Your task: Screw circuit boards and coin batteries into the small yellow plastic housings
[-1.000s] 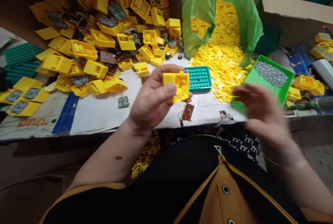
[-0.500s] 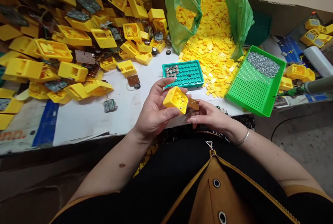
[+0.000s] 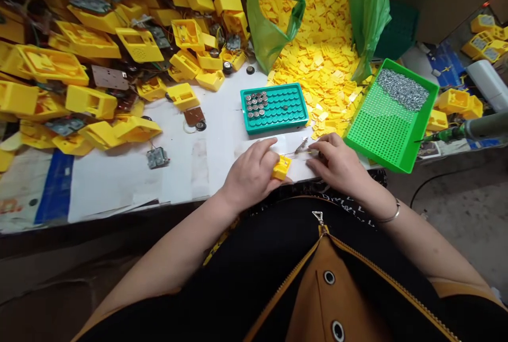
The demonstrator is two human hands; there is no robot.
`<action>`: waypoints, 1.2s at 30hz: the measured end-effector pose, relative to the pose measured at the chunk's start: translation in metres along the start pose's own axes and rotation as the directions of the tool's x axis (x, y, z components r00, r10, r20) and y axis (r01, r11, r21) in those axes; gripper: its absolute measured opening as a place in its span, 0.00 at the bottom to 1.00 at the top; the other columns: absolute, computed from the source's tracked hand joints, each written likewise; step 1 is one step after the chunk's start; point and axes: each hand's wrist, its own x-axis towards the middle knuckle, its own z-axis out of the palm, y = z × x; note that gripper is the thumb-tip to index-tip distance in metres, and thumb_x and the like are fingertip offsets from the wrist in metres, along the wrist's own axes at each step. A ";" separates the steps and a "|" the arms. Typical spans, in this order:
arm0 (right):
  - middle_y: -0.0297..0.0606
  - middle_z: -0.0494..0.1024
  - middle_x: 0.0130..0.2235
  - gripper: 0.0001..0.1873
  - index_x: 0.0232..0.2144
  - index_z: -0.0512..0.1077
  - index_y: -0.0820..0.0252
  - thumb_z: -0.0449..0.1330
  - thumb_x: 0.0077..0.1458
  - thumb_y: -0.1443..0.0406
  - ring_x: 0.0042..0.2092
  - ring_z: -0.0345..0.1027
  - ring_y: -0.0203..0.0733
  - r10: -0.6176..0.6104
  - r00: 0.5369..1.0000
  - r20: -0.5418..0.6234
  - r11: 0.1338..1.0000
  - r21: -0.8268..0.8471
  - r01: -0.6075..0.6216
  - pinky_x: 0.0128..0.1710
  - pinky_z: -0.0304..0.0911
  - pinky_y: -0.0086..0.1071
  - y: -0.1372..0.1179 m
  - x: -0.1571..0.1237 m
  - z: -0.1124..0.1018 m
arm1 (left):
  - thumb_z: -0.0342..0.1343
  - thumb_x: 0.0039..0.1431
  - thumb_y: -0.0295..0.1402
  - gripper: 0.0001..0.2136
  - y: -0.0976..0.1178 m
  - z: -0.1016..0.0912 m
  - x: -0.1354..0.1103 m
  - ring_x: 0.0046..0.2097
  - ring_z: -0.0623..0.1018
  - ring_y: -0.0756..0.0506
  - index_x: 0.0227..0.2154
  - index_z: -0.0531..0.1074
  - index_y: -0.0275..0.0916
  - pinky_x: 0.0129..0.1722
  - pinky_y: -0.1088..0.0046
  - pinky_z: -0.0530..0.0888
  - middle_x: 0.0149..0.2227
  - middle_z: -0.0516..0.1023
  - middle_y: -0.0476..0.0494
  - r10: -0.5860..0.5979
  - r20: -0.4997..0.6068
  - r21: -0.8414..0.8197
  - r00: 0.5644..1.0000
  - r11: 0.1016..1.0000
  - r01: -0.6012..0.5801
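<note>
My left hand [image 3: 252, 172] grips a small yellow plastic housing [image 3: 281, 167] from the left, close to the table's front edge. Thin wires run rightward out of the housing to a small circuit board [image 3: 302, 144], tilted nearly edge-on. To the right of it, my right hand [image 3: 337, 162] has its fingers curled beside the board and wires. Something small and dark is partly hidden between those fingers; its kind is unclear. Just beyond both hands sits a teal tray [image 3: 273, 128] with round recesses, its left part holding several small round metal parts [image 3: 256, 104].
Yellow housings [image 3: 91, 101] and circuit boards are heaped on the left. A green bag [image 3: 371, 19] spills yellow plastic chips [image 3: 317, 66] at the back. On the right, a green perforated basket [image 3: 391, 141] holds small metal pieces [image 3: 400, 89]; a screwdriver [image 3: 456, 133] reaches over its edge.
Both hands have lowered toward the table, and the left has turned over with the housing. The circuit board has moved away from the housing, with wires stretched between them.
</note>
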 end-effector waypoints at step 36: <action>0.39 0.71 0.35 0.09 0.35 0.71 0.60 0.51 0.62 0.69 0.37 0.64 0.38 -0.430 0.842 -0.327 0.903 -0.136 0.408 0.35 0.63 0.31 -0.012 0.039 -0.013 | 0.67 0.46 0.34 0.23 0.052 -0.020 0.033 0.33 0.78 0.51 0.44 0.64 0.35 0.35 0.74 0.76 0.37 0.77 0.46 -0.539 0.666 -0.691 0.515 -0.187 0.698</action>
